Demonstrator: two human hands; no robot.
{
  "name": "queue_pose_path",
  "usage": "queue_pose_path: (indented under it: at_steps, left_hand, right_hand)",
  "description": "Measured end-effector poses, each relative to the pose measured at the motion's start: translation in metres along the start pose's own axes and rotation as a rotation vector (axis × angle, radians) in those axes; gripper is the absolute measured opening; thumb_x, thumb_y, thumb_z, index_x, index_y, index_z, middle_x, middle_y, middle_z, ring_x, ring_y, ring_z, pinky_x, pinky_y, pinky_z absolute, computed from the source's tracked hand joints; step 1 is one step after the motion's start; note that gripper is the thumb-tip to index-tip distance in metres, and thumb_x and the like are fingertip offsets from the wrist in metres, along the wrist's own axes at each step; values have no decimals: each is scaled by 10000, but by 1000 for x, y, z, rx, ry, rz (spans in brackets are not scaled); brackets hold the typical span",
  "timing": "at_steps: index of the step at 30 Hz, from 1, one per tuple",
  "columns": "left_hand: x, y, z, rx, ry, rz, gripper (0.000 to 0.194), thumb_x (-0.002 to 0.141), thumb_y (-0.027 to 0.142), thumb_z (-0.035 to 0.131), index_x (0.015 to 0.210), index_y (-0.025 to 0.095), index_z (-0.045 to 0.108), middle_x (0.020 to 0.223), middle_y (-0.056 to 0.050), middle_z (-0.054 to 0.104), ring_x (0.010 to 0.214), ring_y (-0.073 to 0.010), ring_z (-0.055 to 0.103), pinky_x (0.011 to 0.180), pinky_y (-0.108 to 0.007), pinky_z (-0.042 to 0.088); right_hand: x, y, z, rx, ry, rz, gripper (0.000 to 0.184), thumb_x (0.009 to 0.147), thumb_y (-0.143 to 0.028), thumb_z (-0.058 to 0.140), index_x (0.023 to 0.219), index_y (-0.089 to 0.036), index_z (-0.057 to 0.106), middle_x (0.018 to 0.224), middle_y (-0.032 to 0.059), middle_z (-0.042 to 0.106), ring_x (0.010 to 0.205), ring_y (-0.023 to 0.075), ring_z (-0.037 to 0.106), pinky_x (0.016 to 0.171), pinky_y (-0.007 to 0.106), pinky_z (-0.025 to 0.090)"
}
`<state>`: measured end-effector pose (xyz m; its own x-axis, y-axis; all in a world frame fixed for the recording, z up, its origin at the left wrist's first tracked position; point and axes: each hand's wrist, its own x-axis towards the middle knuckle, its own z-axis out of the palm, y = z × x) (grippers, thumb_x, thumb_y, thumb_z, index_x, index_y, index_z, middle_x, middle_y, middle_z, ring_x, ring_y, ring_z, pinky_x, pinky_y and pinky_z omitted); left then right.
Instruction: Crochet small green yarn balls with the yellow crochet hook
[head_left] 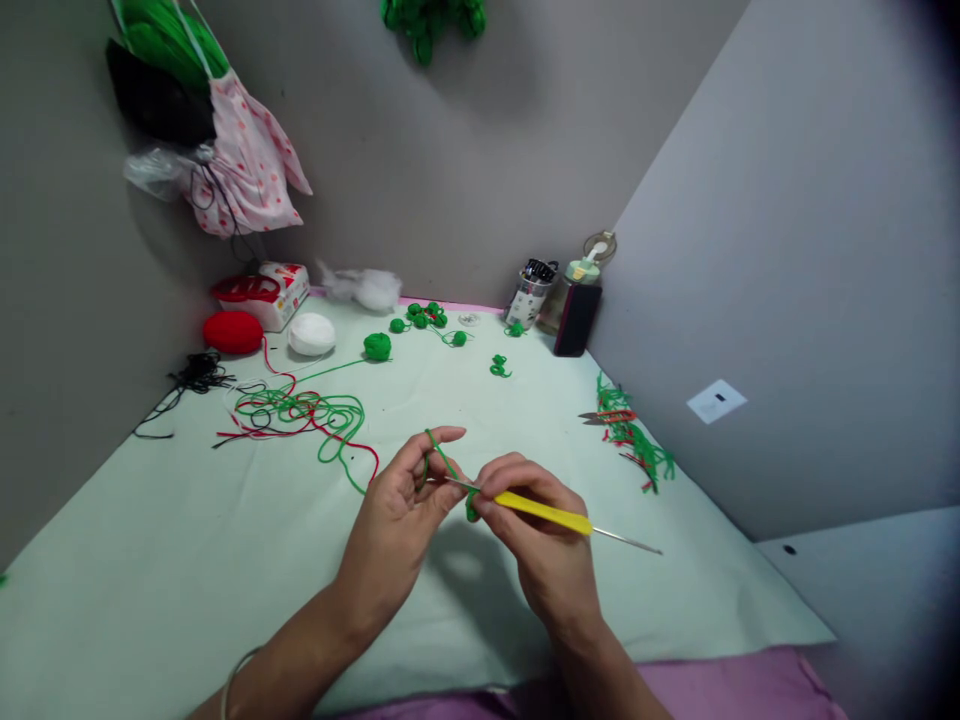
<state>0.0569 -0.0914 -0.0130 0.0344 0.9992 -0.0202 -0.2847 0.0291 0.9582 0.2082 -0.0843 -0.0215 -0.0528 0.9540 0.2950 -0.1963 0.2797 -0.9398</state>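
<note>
My right hand grips a double-ended crochet hook by its yellow handle, one metal end pointing left and the other sticking out to the right. Under the fingertips hangs a small green crochet piece, partly hidden by them. My left hand is closed on green yarn, which runs over its raised index finger down to the hook's left tip. Thumb and fingers of this hand meet near the small piece. Left of it, a loose tangle of green, red and white yarn lies on the pale cloth.
Red, white and green yarn balls sit at the back left. Several small green crochet pieces lie at the back. A phone leans near a pen cup. Orange-handled scissors rest on yarn scraps at right.
</note>
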Motion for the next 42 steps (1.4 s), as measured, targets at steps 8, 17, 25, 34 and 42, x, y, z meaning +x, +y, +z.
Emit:
queue_pose_path:
  at_steps: [8, 17, 25, 34, 42]
  left_hand:
    - [0, -2, -8, 69, 44, 85, 246, 928, 291, 744, 1149, 209, 675, 847, 11, 661, 852, -171, 623, 840, -298, 494]
    - [-2, 3, -7, -274, -12, -77, 261, 898, 231, 812, 1139, 191, 718, 856, 10, 650, 872, -151, 681, 764, -232, 557]
    - [-7, 13, 5, -543, -43, -189, 246, 895, 179, 812, 1125, 193, 725, 704, 45, 600, 595, -65, 510, 562, -142, 450]
    - [-10, -7, 12, -103, -21, 32, 421, 851, 276, 867, 1239, 303, 705, 956, 15, 680, 957, -161, 634, 917, -277, 503]
    - [-5, 0, 11, -124, 11, -5, 410, 832, 288, 871, 1210, 278, 711, 857, 31, 672, 879, -152, 657, 868, -268, 512]
  right_hand:
    - [-3, 5, -2, 172, -17, 62, 143, 791, -130, 822, 746, -219, 720, 762, -19, 671, 615, 100, 593, 578, 224, 499]
    - [-5, 1, -1, 183, 40, 67, 135, 799, -165, 840, 767, -222, 722, 781, -15, 677, 635, 113, 608, 605, 246, 505]
    - [-1, 3, 4, 114, 176, -19, 136, 774, -144, 843, 754, -237, 745, 784, -3, 685, 691, 129, 600, 627, 250, 497]
    - [-1, 4, 5, 204, 168, 99, 160, 769, -259, 898, 779, -243, 739, 838, -3, 699, 768, 153, 654, 712, 279, 561]
    - [-5, 3, -3, 70, 22, 50, 111, 896, -338, 794, 913, -238, 750, 900, 21, 693, 801, 165, 628, 736, 286, 530]
